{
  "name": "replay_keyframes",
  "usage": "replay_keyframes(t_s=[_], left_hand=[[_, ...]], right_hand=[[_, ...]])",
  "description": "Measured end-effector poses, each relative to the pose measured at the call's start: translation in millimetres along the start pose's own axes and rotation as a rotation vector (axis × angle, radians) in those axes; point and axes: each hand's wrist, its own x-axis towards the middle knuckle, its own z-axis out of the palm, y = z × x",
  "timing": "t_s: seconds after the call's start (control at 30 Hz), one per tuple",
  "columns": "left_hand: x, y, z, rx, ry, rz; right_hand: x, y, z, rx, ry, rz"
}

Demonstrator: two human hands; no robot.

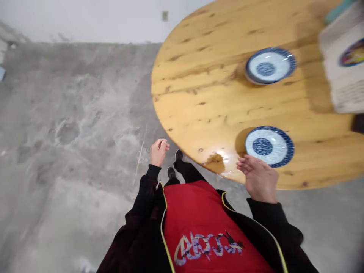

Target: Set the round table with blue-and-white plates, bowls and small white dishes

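My left hand [159,151] hangs beside the rounded table edge, its fingers loosely bent and a little apart, with nothing seen in it. Over the near edge of the table is my right hand [259,178], palm partly up and fingers stretched out; it holds nothing visible. Just beyond the right fingertips sits a blue-rimmed white dish [277,142] with a dark blue round centre. The hand overlaps its lower edge in view, and I cannot tell whether they touch. Farther back stands what looks like a small stack of similar blue-and-white dishes [280,66].
The wooden table [199,94] has a curved edge on its left and near sides. A pale box-like thing [338,76] with print and a coloured oval stands at the right, blurred. Grey concrete floor [85,113] lies left of the table, and a white wall [99,22] is behind.
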Motion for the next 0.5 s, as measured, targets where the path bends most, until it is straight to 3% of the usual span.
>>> replay_keyframes(t_s=[0.1,0.23,0.37,0.5], left_hand=[[47,35,18,0.056,-0.110,0.111],[124,101,60,0.229,-0.264,0.261],[196,170,130,0.461,-0.381,0.433],[248,212,209,0.597,-0.466,0.546]], right_hand=[[20,-6,25,0.026,-0.009,-0.010],[78,-36,62,0.012,-0.042,-0.044],[160,-81,87,-0.038,0.018,-0.145],[245,-115,95,-0.203,0.148,-0.194]])
